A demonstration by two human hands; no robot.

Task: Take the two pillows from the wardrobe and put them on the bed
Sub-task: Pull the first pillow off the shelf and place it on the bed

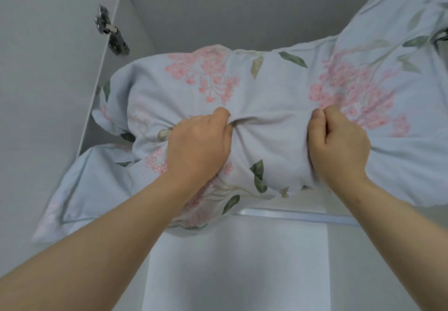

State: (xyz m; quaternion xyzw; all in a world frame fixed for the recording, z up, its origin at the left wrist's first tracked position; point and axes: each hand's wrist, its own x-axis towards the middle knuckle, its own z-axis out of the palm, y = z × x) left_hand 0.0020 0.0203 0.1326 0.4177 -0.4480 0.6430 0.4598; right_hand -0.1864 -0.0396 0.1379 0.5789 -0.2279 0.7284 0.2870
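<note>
**A:** What does each grip hold?

**B:** Cloth, both of them. The left hand (201, 146) has a fistful of the floral pillow (242, 92) near its front edge, fingers curled in and thumb on top. The right hand (339, 146) does the same just to the right. A taut fold of pillowcase runs between the two fists.

**A:** Where is the pillow?

**B:** In the wardrobe (242, 15), on the shelf (291, 216), with its near edge bulging out over the shelf's front lip. A flat flap (80, 189) of the pillowcase hangs out at the near left.

**A:** And the second one?

**B:** More of the same floral fabric (388, 68) rises at the far right, touching the gripped pillow. I take it for the second pillow, but I cannot tell where one ends and the other begins.

**A:** Anything else?

**B:** A metal hinge (111, 32) on the wardrobe's left side. The bed is out of view.

**A:** Which step, then?

**B:** The first, I'd say: taking hold to draw a pillow off the shelf. Neither has left the wardrobe.

**A:** What does the next move call for?

**B:** A pull towards the person, probably. Each grip has only cloth, so the filling may sag, and the fabric leaning at the right could be dragged out too.
</note>
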